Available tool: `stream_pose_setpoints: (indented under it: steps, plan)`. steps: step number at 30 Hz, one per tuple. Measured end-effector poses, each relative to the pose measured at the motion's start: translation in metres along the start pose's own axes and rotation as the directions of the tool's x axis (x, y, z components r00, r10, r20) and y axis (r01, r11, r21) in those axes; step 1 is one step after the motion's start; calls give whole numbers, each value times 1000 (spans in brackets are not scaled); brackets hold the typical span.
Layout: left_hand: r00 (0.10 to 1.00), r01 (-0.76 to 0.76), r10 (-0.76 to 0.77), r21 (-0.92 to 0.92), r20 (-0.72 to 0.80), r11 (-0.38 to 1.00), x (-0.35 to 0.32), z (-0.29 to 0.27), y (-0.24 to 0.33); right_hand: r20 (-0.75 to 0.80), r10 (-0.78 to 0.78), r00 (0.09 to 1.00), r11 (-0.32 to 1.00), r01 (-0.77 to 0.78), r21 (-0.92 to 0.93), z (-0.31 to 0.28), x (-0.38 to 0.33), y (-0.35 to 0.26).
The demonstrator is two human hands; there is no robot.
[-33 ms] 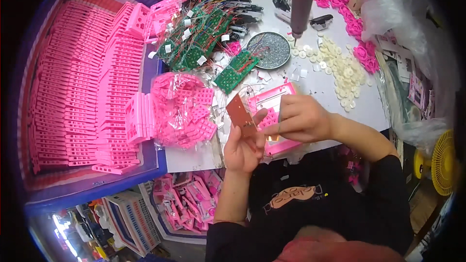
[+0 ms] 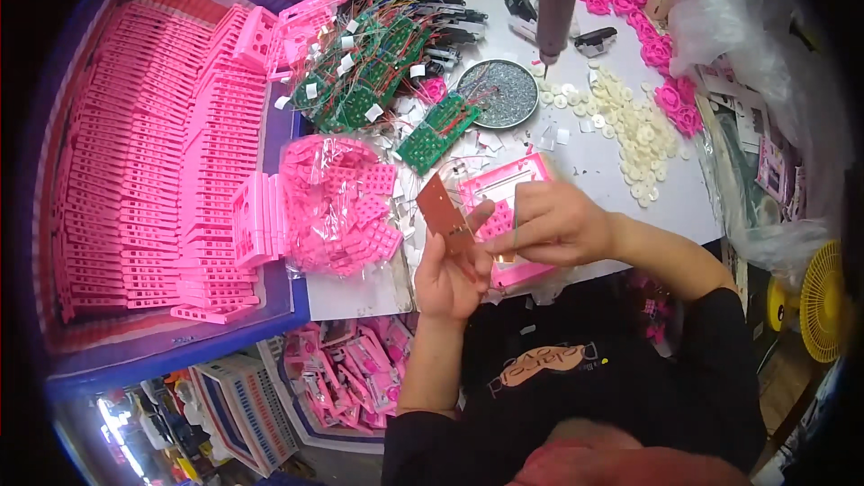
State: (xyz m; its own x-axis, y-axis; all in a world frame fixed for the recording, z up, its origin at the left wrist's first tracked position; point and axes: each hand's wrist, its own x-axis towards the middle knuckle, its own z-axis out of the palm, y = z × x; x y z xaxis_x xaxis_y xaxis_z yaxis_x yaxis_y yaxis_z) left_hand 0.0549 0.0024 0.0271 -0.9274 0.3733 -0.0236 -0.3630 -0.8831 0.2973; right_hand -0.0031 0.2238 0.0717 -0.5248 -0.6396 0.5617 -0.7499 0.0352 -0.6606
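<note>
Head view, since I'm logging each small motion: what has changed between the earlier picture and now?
Very little: the right hand has shifted slightly left, and the brown board in the left hand's fingers has also edged left. I see nothing newly taken hold of or let go. The loose green circuit board, round dish and pale discs look unmoved.

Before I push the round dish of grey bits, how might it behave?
The dish may feel heavy: its grey bits look metallic. Lying loose, they could spill if tipped. Wires by the green board reach over it and might snag.
</note>
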Motion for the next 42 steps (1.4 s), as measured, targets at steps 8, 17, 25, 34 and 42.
stream_pose_setpoints:
  steps: [8,17,25,34,42]
  plan:
    - [999,-23,23,2,28,1000,-1,5,5,7,86,996,977,-86,196,5,-12,-12]
    - [978,-152,210,743,15,652,-12,17,12,364,399,841,765,-525,373,-99,-87,-66]
    - [997,-68,16,829,71,555,-13,45,-22,-21,755,655,446,-489,750,-17,-49,-60]
    - [837,-543,-81,802,541,-250,-23,31,5,-321,900,294,291,-955,-56,-76,-199,-74]
    - [742,-670,-216,705,634,-234,-11,41,-7,215,300,929,916,-219,-336,-54,-49,-94]
